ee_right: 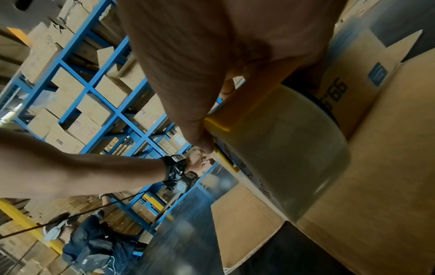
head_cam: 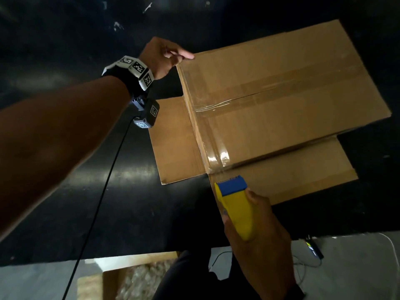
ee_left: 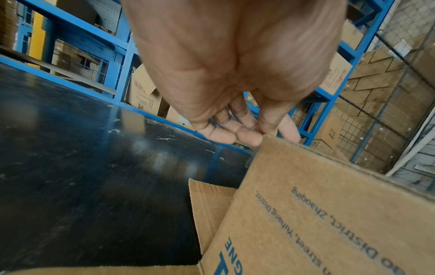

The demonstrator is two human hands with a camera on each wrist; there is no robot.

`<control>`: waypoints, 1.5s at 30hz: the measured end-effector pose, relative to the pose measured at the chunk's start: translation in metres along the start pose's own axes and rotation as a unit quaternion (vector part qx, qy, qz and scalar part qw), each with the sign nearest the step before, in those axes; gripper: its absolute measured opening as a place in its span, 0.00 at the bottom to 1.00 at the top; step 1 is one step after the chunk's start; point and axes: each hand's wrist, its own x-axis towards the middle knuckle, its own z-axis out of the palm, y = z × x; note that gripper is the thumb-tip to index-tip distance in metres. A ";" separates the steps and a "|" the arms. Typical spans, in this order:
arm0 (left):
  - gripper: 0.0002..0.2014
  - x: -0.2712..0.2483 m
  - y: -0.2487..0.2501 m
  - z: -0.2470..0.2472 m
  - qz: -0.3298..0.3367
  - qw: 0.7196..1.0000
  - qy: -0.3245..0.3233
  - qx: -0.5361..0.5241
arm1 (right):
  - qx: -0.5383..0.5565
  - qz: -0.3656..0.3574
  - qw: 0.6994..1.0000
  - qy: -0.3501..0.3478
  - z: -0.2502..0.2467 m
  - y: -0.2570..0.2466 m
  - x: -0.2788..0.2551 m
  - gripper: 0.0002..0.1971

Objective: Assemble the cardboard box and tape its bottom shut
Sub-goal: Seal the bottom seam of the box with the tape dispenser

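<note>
The right hand is grasping the yellow tape dispenser by its body, its blue head just beside the near corner of the cardboard box. The box is sitting bottom-up on the black table beyond that hand, clear tape lying along its centre seam. Farther off, the left hand is resting relaxed fingers on the box's far corner.

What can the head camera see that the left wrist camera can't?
Only the head view shows the clear tape across the box's closed flaps and the yellow tape dispenser gripped by the right hand. Only the left wrist view shows blue printed writing on the box's side and blue shelves behind. Both show the left hand at the cardboard box corner.
</note>
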 end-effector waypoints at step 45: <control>0.33 -0.166 0.107 0.134 0.139 0.967 0.050 0.207 | 0.154 0.154 0.974 0.059 -0.101 0.164 0.119 0.26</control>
